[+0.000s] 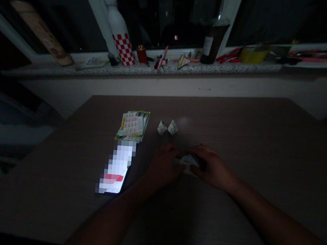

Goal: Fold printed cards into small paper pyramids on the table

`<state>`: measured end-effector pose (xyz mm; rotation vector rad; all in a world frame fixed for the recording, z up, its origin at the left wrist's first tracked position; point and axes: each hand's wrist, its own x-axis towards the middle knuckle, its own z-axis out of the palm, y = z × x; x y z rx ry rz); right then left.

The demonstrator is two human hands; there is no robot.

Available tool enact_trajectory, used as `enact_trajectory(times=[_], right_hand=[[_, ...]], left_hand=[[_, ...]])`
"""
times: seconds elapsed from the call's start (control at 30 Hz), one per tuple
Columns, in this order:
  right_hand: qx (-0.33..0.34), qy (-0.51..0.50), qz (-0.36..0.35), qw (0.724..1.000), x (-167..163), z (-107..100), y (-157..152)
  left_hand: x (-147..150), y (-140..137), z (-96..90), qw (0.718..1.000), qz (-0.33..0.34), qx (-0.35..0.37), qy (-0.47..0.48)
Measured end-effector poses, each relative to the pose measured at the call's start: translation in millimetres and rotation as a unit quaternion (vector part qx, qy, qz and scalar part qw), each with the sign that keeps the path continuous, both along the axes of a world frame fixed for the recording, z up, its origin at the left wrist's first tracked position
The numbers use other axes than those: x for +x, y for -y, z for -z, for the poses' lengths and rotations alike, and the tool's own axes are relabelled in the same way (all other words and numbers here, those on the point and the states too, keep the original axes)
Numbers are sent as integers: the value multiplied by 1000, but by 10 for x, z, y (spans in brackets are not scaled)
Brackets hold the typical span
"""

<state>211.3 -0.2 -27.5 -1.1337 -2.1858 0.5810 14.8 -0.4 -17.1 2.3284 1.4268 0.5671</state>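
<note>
A speckled sill [145, 70] runs along the far side below dark windows [143, 15]. At its left end is a tan tube [41, 33]. To the right stands a white bottle [120, 32], red-checked below, and just beside it a small red jar [141, 54]. A pink stick [163, 57] lies near the middle; farther right are a dark container [213, 45] with a pale label and something yellow [253, 55].

In dim light, the left hand [166, 163] and right hand [212, 165] held a small printed paper [189, 162] between their fingers, low over the table [242, 132]. Just beyond stood two folded paper pieces [172, 127], side by side. To their left lay a stack of printed sheets [133, 125], with a lit phone [117, 170] nearer the person. A red-and-white checked bottle [124, 45] stood on the windowsill [145, 71].
</note>
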Motion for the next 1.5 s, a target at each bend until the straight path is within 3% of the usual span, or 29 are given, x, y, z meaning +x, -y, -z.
enact_trajectory(times=[0.27,0.43,0.57,0.8,0.9,1.03,1.13,1.3,1.5], right_hand=[[-4,-21,30,999,-3,30,14],[-90,-103,47,990,20,93,25],[-88,-150,78,982,28,118,21],[-179,-318,86,927,1,27,57],[-212,-326,96,916,-11,-22,90],[-241,-337,101,905,-29,-47,118],[-237,-337,105,905,-44,-61,139],[-188,-344,140,909,-56,-98,169],[-117,-297,114,941,-53,-50,193]], left_hand=[[3,-37,-15,1000,1,-17,16],[6,-41,-48,997,-7,-62,53],[3,-43,-63,992,-8,-65,108],[16,-13,-99,975,-27,-63,212],[36,8,-103,960,-38,-86,265],[84,36,-84,915,-57,-166,364],[108,52,-77,896,-45,-215,386],[101,60,-100,893,-68,-238,377],[97,74,-117,885,-66,-269,373]])
